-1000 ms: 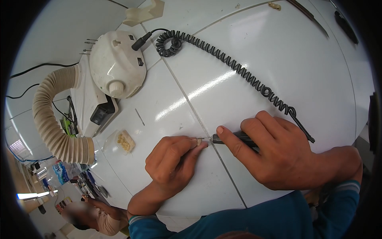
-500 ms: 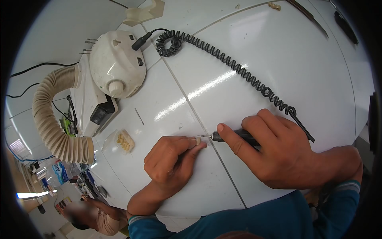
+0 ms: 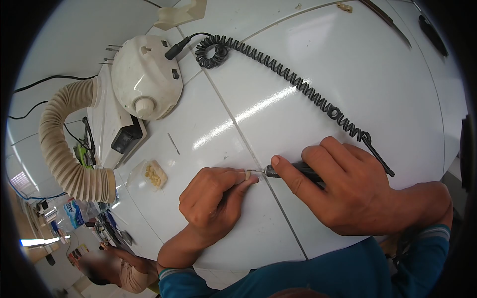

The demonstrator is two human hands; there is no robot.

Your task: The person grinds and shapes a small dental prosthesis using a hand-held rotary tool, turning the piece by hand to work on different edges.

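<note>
My left hand point(image 3: 211, 201) pinches a small tooth-like piece point(image 3: 248, 175) between thumb and fingertips. Wrapped round a black rotary handpiece point(image 3: 305, 171) is my right hand point(image 3: 343, 188), its index finger and thumb along the barrel. The handpiece's thin metal bit point(image 3: 257, 171) points left and its tip is at the small piece; whether they touch is too small to tell. A coiled black cord point(image 3: 278, 69) runs from the cream control unit point(image 3: 147, 77) to the right hand's far side.
Left of my hands stands a small clear container point(image 3: 156, 175) with yellowish pieces. A loose metal bit point(image 3: 174, 143) lies near it. A ribbed hose point(image 3: 59, 141) curves at the left. Another person point(image 3: 131, 273) is at the lower left. A brown-handled tool point(image 3: 385, 20) lies at the upper right.
The bit's tip, at the piece a second ago, drew slightly apart from it and is close against it again. My left hand has shifted slightly left.
</note>
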